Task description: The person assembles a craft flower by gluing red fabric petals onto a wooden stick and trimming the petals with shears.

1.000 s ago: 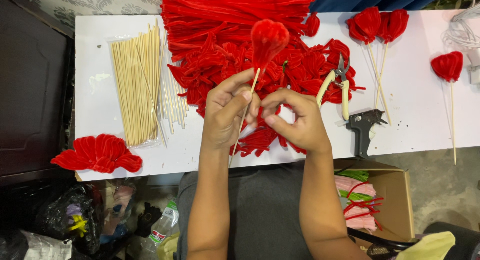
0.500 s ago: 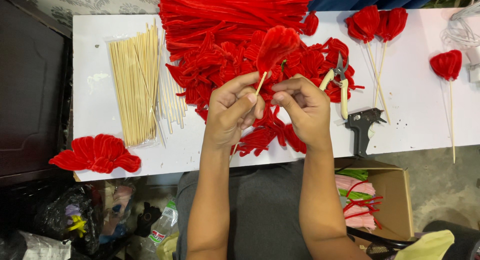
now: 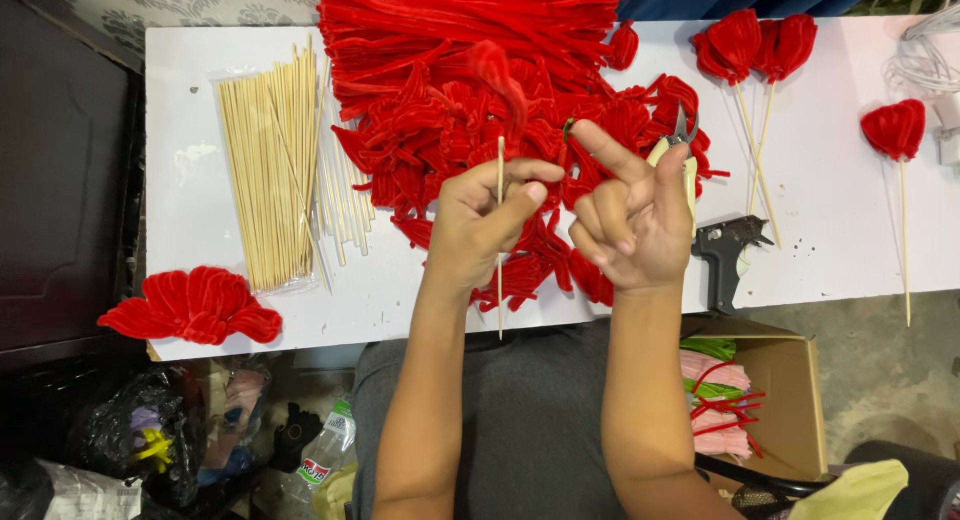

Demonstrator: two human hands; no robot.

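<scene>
Head view: the left hand (image 3: 478, 225) has its fingers pinched together on a thin wooden stick (image 3: 500, 270), held upright over the white bench (image 3: 200, 110), with a blurred red petal (image 3: 500, 70) at its top. The right hand (image 3: 630, 220) is just beside it, fingers apart and loosely curled, holding nothing. Behind lies a heap of red fuzzy wire (image 3: 470, 40); a bag of sticks (image 3: 265, 170) sits left, a glue gun (image 3: 728, 255) right.

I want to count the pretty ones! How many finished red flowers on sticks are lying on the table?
3. Two red flowers lie side by side near the table's top right; a third lies alone further right. More may hide in the red pile.
</scene>
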